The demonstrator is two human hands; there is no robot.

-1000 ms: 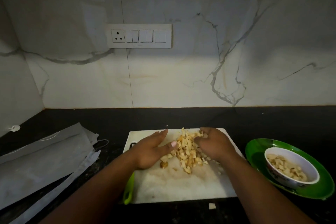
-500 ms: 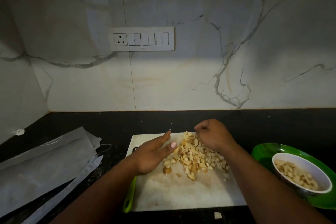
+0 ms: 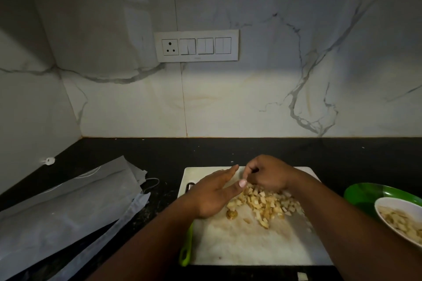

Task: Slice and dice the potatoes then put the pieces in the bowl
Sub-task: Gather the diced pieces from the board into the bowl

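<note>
With the cutting done, diced potato pieces (image 3: 262,204) lie heaped on the far half of a white chopping board (image 3: 251,244) on the dark table (image 3: 159,150). The left hand (image 3: 213,191), fingers straight, walls the heap's left side; the right hand (image 3: 268,174), fingers curled, appears to gather pieces at the far edge. Next, seemingly, comes a scoop and carry right to the white bowl (image 3: 388,204), already partly filled, on a green plate (image 3: 363,194).

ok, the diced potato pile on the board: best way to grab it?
Scoop the diced potato pile from both flanks, hands cupped. It is loose cubes spread low on the cutting board, so pinching takes few. The left hand already walls its left edge.
</note>
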